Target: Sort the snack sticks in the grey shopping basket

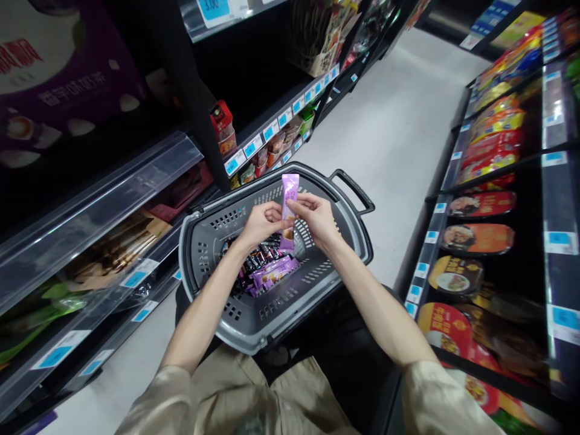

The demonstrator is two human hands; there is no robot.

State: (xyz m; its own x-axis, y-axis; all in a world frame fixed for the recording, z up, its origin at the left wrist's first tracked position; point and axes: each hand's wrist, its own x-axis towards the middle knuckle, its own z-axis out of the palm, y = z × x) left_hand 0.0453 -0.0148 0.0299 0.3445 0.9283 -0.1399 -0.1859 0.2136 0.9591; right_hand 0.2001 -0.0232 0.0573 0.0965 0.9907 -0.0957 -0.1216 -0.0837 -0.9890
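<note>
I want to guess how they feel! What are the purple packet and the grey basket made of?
The purple packet, pinched upright between the left hand and right hand, looks like thin, glossy plastic film: it shines and has a flat sealed top. The grey basket looks like hard, matte moulded plastic, with rows of slots in its walls.

Left of the fingers, black metal store shelves [254, 130] carry blue-and-white price tags [252, 146] and small snack packs, with a large purple carton [63, 78] on the upper left. Beyond the fingers runs a pale grey aisle floor [399, 121]. Right of them, round red-and-yellow food bowls [478, 238] fill dark shelves [555, 199].
</note>
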